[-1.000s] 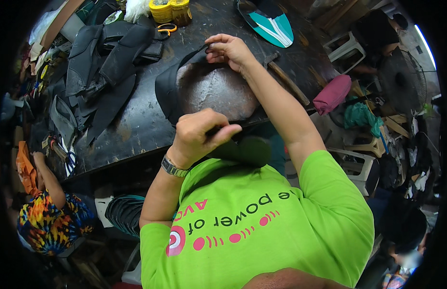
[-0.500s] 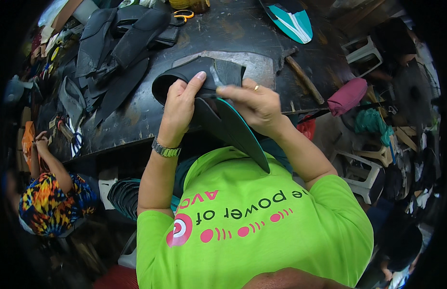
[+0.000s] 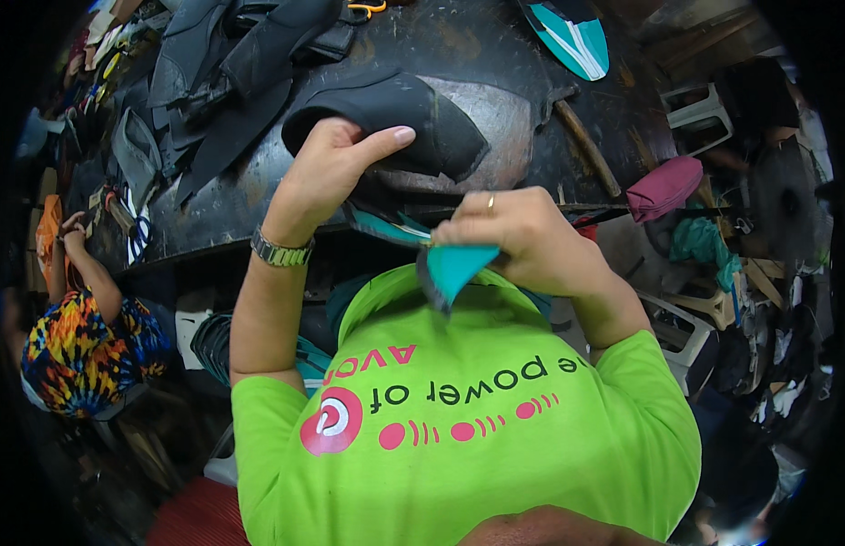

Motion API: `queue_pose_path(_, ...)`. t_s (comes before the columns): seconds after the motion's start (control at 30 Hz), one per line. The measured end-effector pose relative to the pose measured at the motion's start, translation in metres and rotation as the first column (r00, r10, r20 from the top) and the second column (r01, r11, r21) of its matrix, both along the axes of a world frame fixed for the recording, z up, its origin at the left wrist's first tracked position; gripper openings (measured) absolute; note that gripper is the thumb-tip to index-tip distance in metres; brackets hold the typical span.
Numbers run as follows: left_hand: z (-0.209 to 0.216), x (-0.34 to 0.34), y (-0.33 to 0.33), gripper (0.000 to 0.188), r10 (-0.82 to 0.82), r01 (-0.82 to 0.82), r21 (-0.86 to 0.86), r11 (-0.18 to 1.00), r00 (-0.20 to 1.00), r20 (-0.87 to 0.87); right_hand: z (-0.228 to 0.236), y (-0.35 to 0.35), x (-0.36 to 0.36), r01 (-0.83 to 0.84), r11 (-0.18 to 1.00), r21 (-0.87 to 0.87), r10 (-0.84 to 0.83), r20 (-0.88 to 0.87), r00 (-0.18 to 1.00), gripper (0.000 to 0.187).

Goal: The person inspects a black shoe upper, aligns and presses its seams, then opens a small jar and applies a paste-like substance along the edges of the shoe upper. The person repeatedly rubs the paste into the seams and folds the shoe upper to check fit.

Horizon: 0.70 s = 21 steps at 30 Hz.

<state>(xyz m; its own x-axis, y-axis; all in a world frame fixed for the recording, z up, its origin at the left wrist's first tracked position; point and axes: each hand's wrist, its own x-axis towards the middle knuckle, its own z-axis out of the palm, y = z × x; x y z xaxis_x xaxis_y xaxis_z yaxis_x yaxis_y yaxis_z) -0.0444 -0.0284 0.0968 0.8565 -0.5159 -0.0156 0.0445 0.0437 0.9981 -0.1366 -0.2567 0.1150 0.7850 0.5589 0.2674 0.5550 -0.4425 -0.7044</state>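
Note:
My left hand [image 3: 327, 168] is closed on a black shoe upper [image 3: 386, 105], its thumb on the outside and the other fingers hidden within the opening. The upper lies curved over a worn grey slab [image 3: 509, 114] at the table's near edge. In front of my chest, my right hand [image 3: 532, 237] grips a teal-lined black shoe piece [image 3: 463, 268], which is bent and slightly blurred. A further teal strip [image 3: 386, 227] shows between the hands, below the table edge; whether it is the same piece I cannot tell.
A hammer [image 3: 586, 150] lies right of the slab. Black uppers [image 3: 259, 55] are piled at the far left, near orange-handled scissors [image 3: 368, 9]. A teal piece with white strips [image 3: 573, 45] lies far right. Another person [image 3: 90, 350] sits at left; a pink roll [image 3: 663, 187] is at right.
The black upper now lies flatter on the slab under my left hand. My right hand has come down toward my chest, turning the hanging black piece so its teal side shows.

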Motion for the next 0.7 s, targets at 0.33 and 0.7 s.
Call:
queue_pose_path(0.33,-0.006,0.007,0.001,0.027,-0.105,0.121,0.048,0.992,0.963,-0.25,-0.027,-0.002,0.007,0.401,0.843,0.359,-0.077,-0.656,0.751,0.031)
queue_pose_path(0.7,-0.019,0.014,0.002,0.032,-0.094,0.124,0.188,0.974,0.982,-0.161,-0.021,0.004,0.001,0.384,0.854,0.35,-0.138,-0.559,0.817,0.032)
